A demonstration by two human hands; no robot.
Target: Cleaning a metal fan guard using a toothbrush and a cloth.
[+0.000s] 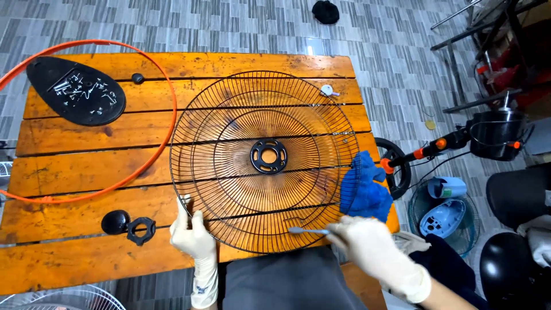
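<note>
L hand [192,235] grips fan grille [265,161]; R hand [373,247] holds brush [307,231].

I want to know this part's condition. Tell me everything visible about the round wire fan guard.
The fan guard is a round black wire grille with thin radial spokes, ring wires and a black hub with holes. It lies flat on the orange wooden table. The gloved left hand grips its near-left rim; the right hand holds a small brush against its near edge.

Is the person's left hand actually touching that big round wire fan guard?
Touching. The head view shows the gloved left hand with its fingers on the rim of the black wire fan guard at its lower left edge.
</note>
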